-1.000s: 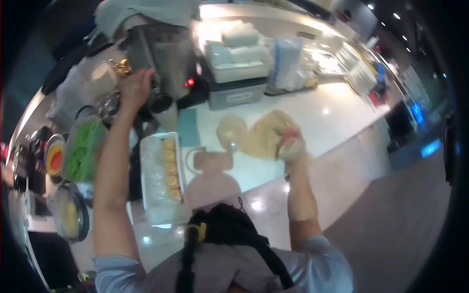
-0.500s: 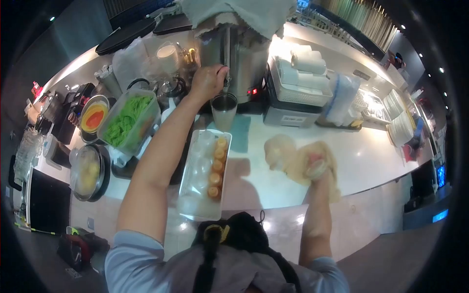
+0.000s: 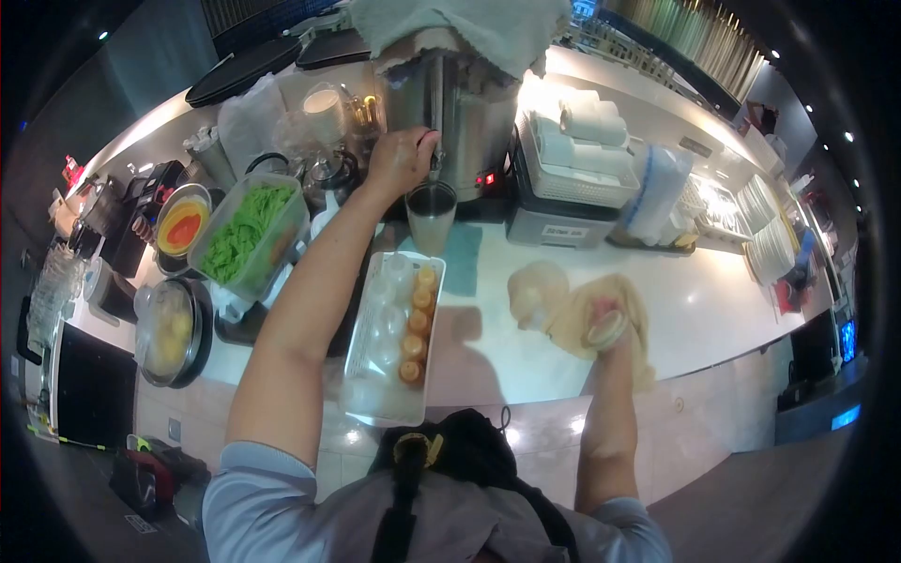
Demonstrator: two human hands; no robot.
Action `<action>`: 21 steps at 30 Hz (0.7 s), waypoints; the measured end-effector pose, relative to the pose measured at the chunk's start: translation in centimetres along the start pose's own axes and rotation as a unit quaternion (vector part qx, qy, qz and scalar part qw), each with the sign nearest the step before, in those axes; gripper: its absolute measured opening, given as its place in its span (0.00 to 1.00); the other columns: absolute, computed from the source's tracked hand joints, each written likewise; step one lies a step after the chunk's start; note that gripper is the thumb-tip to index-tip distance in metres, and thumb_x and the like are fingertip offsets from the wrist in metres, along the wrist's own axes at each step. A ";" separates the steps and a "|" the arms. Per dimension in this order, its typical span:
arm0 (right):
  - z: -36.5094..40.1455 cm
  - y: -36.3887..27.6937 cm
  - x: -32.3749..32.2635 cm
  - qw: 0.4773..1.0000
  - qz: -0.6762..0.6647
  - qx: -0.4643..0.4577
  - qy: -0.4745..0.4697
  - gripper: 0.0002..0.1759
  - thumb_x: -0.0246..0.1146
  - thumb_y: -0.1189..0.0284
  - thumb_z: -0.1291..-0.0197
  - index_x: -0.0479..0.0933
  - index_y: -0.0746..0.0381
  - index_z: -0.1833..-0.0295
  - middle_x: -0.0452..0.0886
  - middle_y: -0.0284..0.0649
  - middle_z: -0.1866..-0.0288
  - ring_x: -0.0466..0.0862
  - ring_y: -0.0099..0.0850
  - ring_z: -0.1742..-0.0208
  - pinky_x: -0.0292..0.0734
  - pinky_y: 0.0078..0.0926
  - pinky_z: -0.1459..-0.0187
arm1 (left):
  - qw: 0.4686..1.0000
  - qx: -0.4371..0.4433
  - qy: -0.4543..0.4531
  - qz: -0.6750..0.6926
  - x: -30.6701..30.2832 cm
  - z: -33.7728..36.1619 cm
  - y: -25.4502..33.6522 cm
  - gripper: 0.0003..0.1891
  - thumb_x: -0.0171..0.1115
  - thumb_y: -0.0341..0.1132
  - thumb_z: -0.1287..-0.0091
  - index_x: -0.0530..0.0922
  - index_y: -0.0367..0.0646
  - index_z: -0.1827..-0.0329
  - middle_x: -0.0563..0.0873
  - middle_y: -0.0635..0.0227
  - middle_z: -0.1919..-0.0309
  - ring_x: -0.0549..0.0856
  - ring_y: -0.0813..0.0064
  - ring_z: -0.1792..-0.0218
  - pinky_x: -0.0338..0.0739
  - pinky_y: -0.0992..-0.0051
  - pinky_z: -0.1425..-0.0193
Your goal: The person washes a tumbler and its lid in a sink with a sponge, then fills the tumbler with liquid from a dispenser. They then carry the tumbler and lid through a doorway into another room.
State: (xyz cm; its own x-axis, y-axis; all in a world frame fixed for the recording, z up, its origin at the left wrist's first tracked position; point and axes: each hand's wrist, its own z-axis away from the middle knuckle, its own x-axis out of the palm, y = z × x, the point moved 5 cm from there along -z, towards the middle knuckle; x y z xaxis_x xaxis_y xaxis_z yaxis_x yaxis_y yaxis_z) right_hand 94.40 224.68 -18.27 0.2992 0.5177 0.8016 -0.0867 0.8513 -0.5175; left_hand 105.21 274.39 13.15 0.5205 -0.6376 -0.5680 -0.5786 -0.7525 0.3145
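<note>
My left hand (image 3: 402, 161) is closed around the tap handle of a tall stainless steel urn (image 3: 472, 127). Directly below the tap stands a tall cup (image 3: 432, 218) with a dark opening, partly overlapping a blue-green cloth (image 3: 463, 258). To the right, my right hand (image 3: 605, 319) presses into a bunched tan cloth (image 3: 631, 300), its fingers mostly hidden in the folds. A pale round rim shows at that hand; what it belongs to I cannot make out. Left of the cloth lies a clear, crumpled-looking item (image 3: 537, 293). Between my arms sits a white tray (image 3: 383, 405) of small bottles with orange caps.
A clear tub of green leaves (image 3: 249, 225) and a bowl of yellow pieces (image 3: 171, 330) stand at left. Rolled white towels (image 3: 587, 141) fill a basket at the back right. Stacked plates (image 3: 770, 249) stand farther right. A towel (image 3: 460, 28) drapes over the urn.
My right hand and the tan cloth have shifted slightly on the counter. My left hand stays at the tap handle.
</note>
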 end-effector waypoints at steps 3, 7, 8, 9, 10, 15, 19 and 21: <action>-1.7 -0.2 -2.2 0.996 0.069 -0.039 -0.031 0.20 0.54 0.56 0.25 0.79 0.62 0.48 0.87 0.49 0.55 0.84 0.34 0.69 0.78 0.30 0.71 | 1.000 0.001 0.002 -0.028 0.3 0.1 0.2 0.16 0.58 0.44 0.26 0.85 0.41 0.63 0.88 0.52 0.68 0.87 0.48 0.65 0.80 0.55 0.59; -2.5 -0.5 -3.2 0.994 0.083 -0.033 -0.056 0.21 0.53 0.56 0.24 0.80 0.62 0.47 0.88 0.49 0.53 0.85 0.34 0.68 0.79 0.30 0.70 | 0.994 0.077 -0.048 -0.068 0.9 1.4 1.4 0.15 0.60 0.46 0.27 0.86 0.42 0.57 0.89 0.54 0.59 0.87 0.51 0.58 0.82 0.57 0.55; -1.2 -0.5 -1.5 0.998 0.032 -0.003 -0.061 0.21 0.53 0.56 0.24 0.80 0.62 0.47 0.88 0.49 0.53 0.85 0.34 0.68 0.80 0.30 0.70 | 0.995 0.083 -0.045 -0.037 0.1 1.9 1.7 0.16 0.60 0.46 0.27 0.86 0.42 0.55 0.89 0.55 0.57 0.87 0.53 0.57 0.82 0.59 0.54; -1.1 -0.1 -1.8 0.997 -0.020 0.027 -0.064 0.21 0.52 0.56 0.24 0.80 0.62 0.47 0.88 0.49 0.53 0.85 0.34 0.68 0.80 0.31 0.69 | 0.995 0.091 -0.043 -0.004 -0.5 2.4 2.0 0.16 0.61 0.47 0.28 0.85 0.43 0.53 0.89 0.55 0.56 0.88 0.55 0.56 0.82 0.60 0.54; -1.3 0.0 -1.5 0.992 0.001 0.040 -0.116 0.21 0.52 0.56 0.23 0.80 0.62 0.47 0.88 0.49 0.53 0.85 0.33 0.68 0.80 0.29 0.69 | 0.994 0.100 -0.043 0.029 -1.0 2.4 2.0 0.17 0.61 0.48 0.28 0.85 0.43 0.51 0.88 0.55 0.55 0.88 0.57 0.55 0.83 0.61 0.53; -0.7 0.3 -0.7 0.985 0.000 0.030 -0.170 0.20 0.52 0.56 0.23 0.81 0.61 0.49 0.88 0.49 0.54 0.84 0.30 0.70 0.80 0.27 0.71 | 0.953 -0.298 -0.058 -0.022 -2.7 2.2 -15.4 0.18 0.60 0.47 0.28 0.84 0.39 0.50 0.89 0.50 0.58 0.89 0.54 0.54 0.82 0.56 0.50; -0.2 0.1 0.8 0.983 0.034 -0.002 -0.178 0.19 0.53 0.57 0.23 0.81 0.61 0.51 0.87 0.48 0.57 0.82 0.29 0.72 0.80 0.27 0.73 | 0.929 -0.171 -0.104 -0.310 0.2 5.2 -17.4 0.19 0.69 0.43 0.40 0.83 0.37 0.53 0.88 0.48 0.57 0.88 0.47 0.55 0.82 0.56 0.50; -0.1 -0.1 0.5 0.989 0.034 0.007 -0.146 0.19 0.54 0.57 0.24 0.81 0.61 0.51 0.87 0.48 0.57 0.82 0.29 0.72 0.79 0.27 0.72 | 0.907 -0.188 -0.144 -0.347 0.7 5.4 -18.0 0.18 0.71 0.42 0.41 0.85 0.40 0.52 0.88 0.51 0.52 0.87 0.48 0.49 0.82 0.53 0.46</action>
State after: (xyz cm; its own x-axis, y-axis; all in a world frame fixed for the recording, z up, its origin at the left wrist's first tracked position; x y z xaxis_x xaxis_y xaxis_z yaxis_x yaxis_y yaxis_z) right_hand 94.67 224.89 -17.88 0.0051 0.5748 0.8183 -0.1119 0.8135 -0.5707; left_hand 112.55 288.35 2.95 0.4612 0.0412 -0.8863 0.1091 -0.9940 0.0106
